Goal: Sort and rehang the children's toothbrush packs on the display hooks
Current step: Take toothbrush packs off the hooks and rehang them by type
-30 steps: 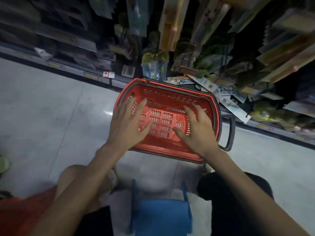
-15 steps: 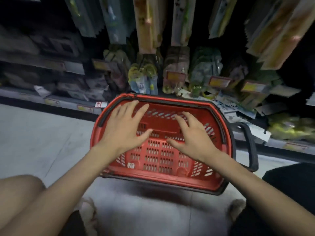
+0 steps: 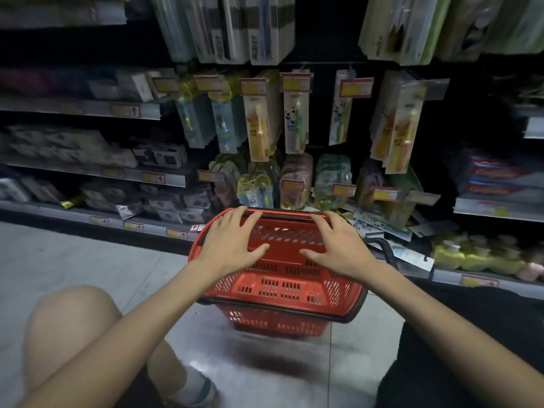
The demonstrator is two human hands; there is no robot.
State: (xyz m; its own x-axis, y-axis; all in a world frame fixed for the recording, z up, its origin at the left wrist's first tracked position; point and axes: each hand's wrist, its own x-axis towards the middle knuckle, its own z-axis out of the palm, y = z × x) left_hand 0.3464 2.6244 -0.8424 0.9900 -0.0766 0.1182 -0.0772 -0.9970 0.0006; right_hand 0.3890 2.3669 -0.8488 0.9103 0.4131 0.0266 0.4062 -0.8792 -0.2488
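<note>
Children's toothbrush packs (image 3: 259,125) hang in a row on display hooks ahead, some with panda prints (image 3: 295,119) and some orange (image 3: 397,128). Several loose packs (image 3: 379,228) lie flat on the bottom shelf at the right. A red shopping basket (image 3: 282,278) stands on the floor in front of the shelf, with nothing visible inside. My left hand (image 3: 228,242) and my right hand (image 3: 338,248) hover over the basket with fingers spread and straight. The fingertips reach its far rim and hold nothing.
Shelves of boxed goods (image 3: 153,156) run along the left. Yellow bottles (image 3: 477,254) and red cartons (image 3: 500,178) sit at the right. Larger packs (image 3: 235,28) hang overhead. My bare knee (image 3: 73,322) is at lower left on the grey tiled floor (image 3: 88,260).
The view has tilted up from the floor to the hanging packs. Both hands have moved forward from the basket's middle to its far rim. The blue stool below has left view.
</note>
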